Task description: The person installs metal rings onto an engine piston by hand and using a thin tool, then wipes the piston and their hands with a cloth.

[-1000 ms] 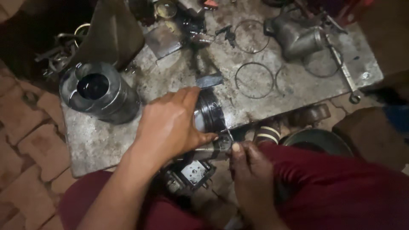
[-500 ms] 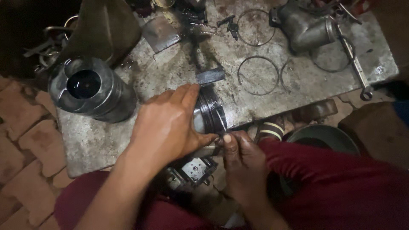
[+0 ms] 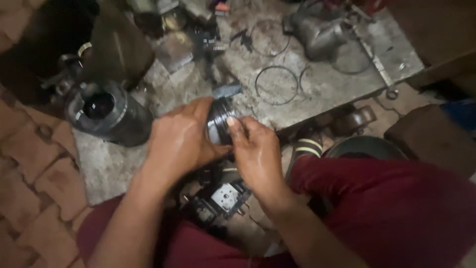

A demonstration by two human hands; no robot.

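Observation:
A dark, grooved piston (image 3: 221,120) lies on its side at the near edge of a grey metal slab (image 3: 327,87). My left hand (image 3: 181,141) is wrapped around its left part and grips it. My right hand (image 3: 255,151) presses on the piston's right side, thumb on the ringed band. The lower half of the piston is hidden by my hands.
A ribbed cylinder sleeve (image 3: 106,114) stands at the slab's left. Thin piston rings (image 3: 276,85) lie on the slab behind my hands, near a grey cast housing (image 3: 320,34). A small black-and-white block (image 3: 223,197) sits below my hands. My red-clad leg (image 3: 391,208) fills the lower right.
My right hand has come up from below the slab's edge onto the piston's ringed side. My left hand keeps its grip. The view has shifted slightly.

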